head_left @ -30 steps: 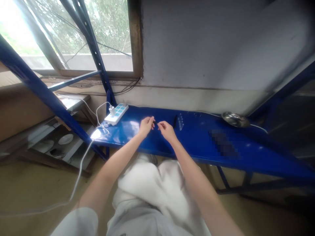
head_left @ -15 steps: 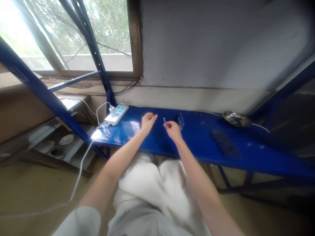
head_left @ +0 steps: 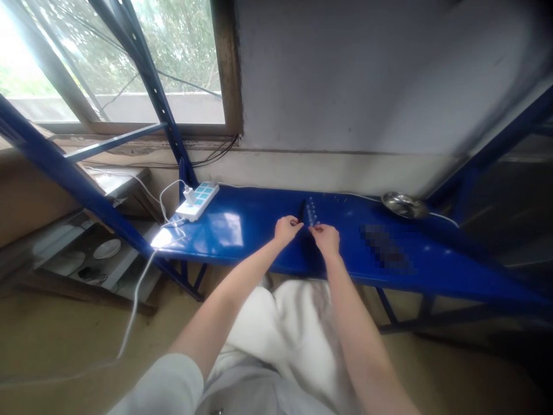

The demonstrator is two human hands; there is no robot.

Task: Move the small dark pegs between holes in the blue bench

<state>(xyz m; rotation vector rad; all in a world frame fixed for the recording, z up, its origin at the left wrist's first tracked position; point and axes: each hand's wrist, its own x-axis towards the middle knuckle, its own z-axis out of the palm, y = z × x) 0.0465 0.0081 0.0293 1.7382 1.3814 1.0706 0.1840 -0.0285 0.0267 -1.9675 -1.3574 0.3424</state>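
Over the blue table [head_left: 259, 210], steady left hand [head_left: 286, 231] and right hand [head_left: 327, 237] with fingertips pinched together, on what unclear, without nudging the small transparent pieces [head_left: 311, 213] beyond

Could not discern any contents in the left hand [head_left: 287, 230] or right hand [head_left: 326, 237], saw the dark object [head_left: 386, 246] only as blocks, lost the window [head_left: 190, 60] past the top edge.

a blue metal bench [head_left: 259, 208] suggests a workshop.
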